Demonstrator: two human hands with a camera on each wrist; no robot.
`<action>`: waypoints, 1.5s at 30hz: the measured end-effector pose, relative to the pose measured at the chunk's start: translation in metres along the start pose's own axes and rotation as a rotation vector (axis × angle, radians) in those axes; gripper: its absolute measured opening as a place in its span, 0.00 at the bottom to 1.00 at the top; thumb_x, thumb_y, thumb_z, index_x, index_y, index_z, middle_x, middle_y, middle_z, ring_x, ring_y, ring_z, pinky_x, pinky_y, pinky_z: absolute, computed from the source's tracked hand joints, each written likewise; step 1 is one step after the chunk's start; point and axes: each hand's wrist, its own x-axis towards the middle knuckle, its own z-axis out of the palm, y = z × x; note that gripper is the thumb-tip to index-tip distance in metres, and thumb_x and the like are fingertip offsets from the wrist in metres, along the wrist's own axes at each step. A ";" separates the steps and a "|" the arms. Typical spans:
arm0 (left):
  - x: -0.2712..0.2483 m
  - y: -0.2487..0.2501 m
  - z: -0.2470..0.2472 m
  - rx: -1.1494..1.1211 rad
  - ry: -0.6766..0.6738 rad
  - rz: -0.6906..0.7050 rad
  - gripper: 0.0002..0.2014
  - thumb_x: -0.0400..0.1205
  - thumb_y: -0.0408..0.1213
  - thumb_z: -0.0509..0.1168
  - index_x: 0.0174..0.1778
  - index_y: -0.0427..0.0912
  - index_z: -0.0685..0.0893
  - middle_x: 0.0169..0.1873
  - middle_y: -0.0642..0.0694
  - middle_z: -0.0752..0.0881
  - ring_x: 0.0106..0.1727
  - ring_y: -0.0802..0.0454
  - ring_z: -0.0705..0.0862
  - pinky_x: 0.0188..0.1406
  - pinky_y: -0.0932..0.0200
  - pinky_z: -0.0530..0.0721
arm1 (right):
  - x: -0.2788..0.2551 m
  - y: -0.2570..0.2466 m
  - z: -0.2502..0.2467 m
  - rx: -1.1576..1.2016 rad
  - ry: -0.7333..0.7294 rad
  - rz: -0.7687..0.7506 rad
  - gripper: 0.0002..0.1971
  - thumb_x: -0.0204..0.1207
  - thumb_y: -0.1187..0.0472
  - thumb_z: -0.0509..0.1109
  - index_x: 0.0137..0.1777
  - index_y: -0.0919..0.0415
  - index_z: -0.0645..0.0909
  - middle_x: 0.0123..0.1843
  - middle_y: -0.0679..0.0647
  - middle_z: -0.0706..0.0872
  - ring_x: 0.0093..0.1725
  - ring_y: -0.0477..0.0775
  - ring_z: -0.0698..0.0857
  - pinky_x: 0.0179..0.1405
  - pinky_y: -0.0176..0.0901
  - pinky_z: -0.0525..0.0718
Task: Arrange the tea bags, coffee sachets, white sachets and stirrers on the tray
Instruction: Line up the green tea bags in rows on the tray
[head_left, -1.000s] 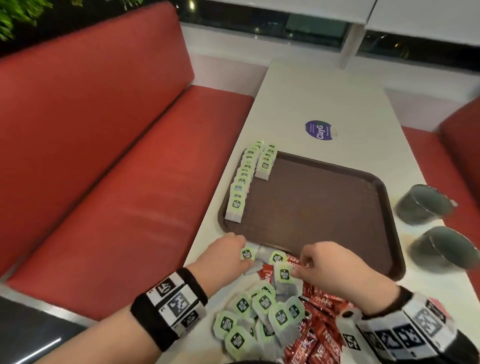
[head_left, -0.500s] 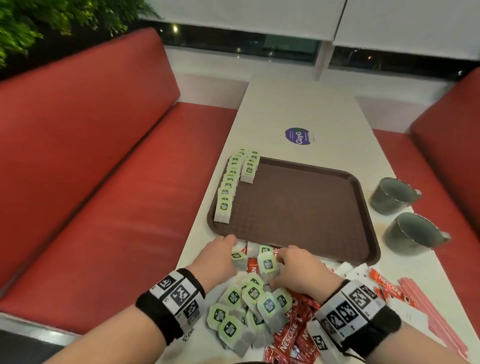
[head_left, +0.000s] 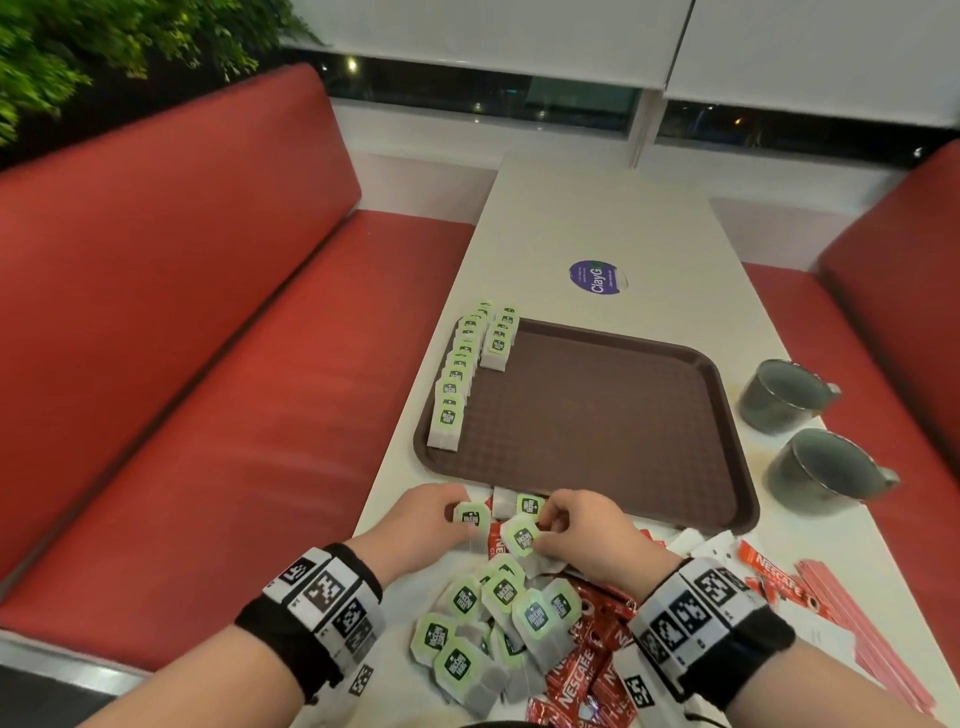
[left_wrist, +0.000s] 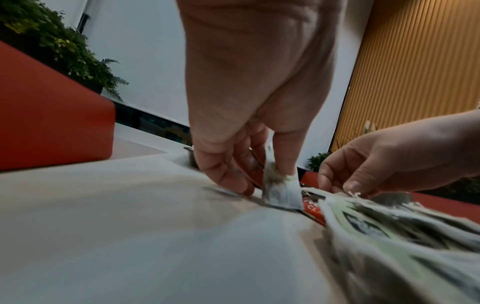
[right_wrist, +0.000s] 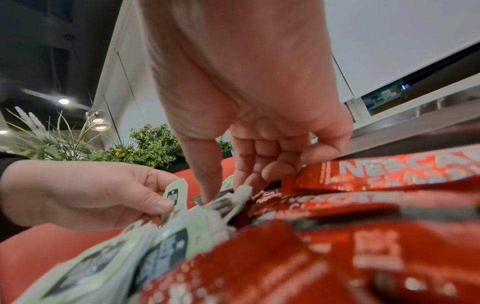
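While two rows of tea bags (head_left: 457, 374) line the tray (head_left: 597, 415)'s left edge, loose tea bags (head_left: 498, 613), coffee sachets (head_left: 576, 680), white sachets (head_left: 701, 545) and stirrers (head_left: 852, 618) remain on the table. Left hand (head_left: 421, 525) pinches one tea bag (head_left: 471, 517); right hand (head_left: 582, 535) pinches another (head_left: 522, 535).

A long white table (head_left: 613, 218) runs between two red benches. On it lies a brown tray (head_left: 597, 415), with a round purple sticker (head_left: 597, 277) on the tabletop just beyond its far edge. Two grey mugs (head_left: 826, 470) stand on the table beside the tray's right side. At the near end, a loose heap of green-labelled tea bags (head_left: 498, 618) overlaps red coffee sachets (head_left: 576, 680), with white sachets (head_left: 711, 548) and pink stirrers (head_left: 857, 629) lying to the right of them.
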 end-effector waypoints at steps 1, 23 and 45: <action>0.000 0.000 -0.001 -0.030 0.009 0.001 0.04 0.79 0.40 0.69 0.42 0.46 0.81 0.32 0.55 0.78 0.33 0.59 0.75 0.31 0.67 0.70 | 0.001 -0.001 0.000 0.005 -0.007 -0.006 0.06 0.70 0.56 0.73 0.44 0.46 0.79 0.42 0.43 0.83 0.45 0.47 0.83 0.48 0.45 0.82; 0.007 0.021 -0.008 -0.613 -0.121 -0.118 0.14 0.82 0.23 0.54 0.59 0.39 0.79 0.51 0.40 0.82 0.49 0.48 0.86 0.47 0.55 0.89 | 0.007 -0.006 -0.029 0.470 0.003 -0.120 0.08 0.74 0.62 0.74 0.36 0.54 0.80 0.32 0.48 0.81 0.33 0.48 0.77 0.37 0.40 0.76; 0.003 0.030 -0.010 -0.841 -0.012 -0.046 0.07 0.84 0.35 0.63 0.56 0.45 0.82 0.43 0.48 0.88 0.38 0.57 0.86 0.37 0.58 0.84 | 0.010 -0.015 -0.032 0.863 -0.091 -0.128 0.09 0.70 0.79 0.71 0.41 0.65 0.83 0.33 0.57 0.83 0.28 0.49 0.79 0.27 0.34 0.79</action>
